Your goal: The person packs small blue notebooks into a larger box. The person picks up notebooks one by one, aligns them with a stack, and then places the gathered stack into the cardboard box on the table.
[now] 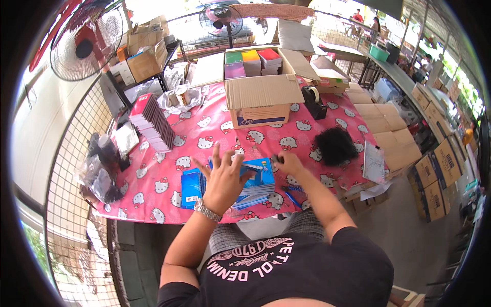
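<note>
Two stacks of blue notebooks lie side by side near the table's front edge: a left stack (191,187) and a right stack (263,176). Over them is my left hand (223,179), fingers spread, a metal watch on its wrist. It partly hides both stacks; whether it touches them I cannot tell. Just off the right stack's far right corner, my right hand (290,164) is closed around a small dark object (277,159), too small and blurred to name. Below that hand, blue pen-like items (293,198) lie on the cloth.
A pink patterned tablecloth (204,137) covers the table. An open cardboard box (263,94) holding colored notebooks stands at the back. A tall notebook stack (152,123) leans on the left. Toward the right are a tape dispenser (314,105), a black fuzzy bundle (335,146) and a clipboard (374,162).
</note>
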A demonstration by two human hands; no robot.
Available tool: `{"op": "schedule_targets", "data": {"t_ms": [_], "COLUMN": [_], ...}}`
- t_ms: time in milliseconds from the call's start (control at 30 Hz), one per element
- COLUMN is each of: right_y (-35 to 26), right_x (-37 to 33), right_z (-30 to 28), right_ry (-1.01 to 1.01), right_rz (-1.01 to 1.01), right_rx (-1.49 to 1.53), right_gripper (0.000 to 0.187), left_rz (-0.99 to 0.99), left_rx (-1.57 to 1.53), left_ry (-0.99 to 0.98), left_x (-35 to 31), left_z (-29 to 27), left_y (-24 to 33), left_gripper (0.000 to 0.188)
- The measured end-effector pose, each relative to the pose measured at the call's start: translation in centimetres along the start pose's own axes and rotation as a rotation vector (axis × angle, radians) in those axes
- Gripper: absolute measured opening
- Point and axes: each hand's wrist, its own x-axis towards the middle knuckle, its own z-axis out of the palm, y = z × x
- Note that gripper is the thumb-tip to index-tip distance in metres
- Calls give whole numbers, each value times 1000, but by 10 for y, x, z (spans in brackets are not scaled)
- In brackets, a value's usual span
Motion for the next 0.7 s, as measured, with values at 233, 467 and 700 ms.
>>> {"op": "schedule_targets", "data": {"t_ms": [233,467,700], "right_y": [-138,-126,-149], "right_x": [-34,-38,-23], "right_z": [-171,-175,-171], "right_ry": [-761,-735,-562], "right_rz": [-559,-335,-452], "right_rx": [811,726,137], "right_gripper": [57,56,55], "left_rz": [49,44,26], "left_rx": [-167,-365,-347], "left_ry": [49,45,42], "left_x": [17,21,19], "left_z": [9,18,3], "left_y": [6,-4,-29], "left_gripper": [35,32,27]}}
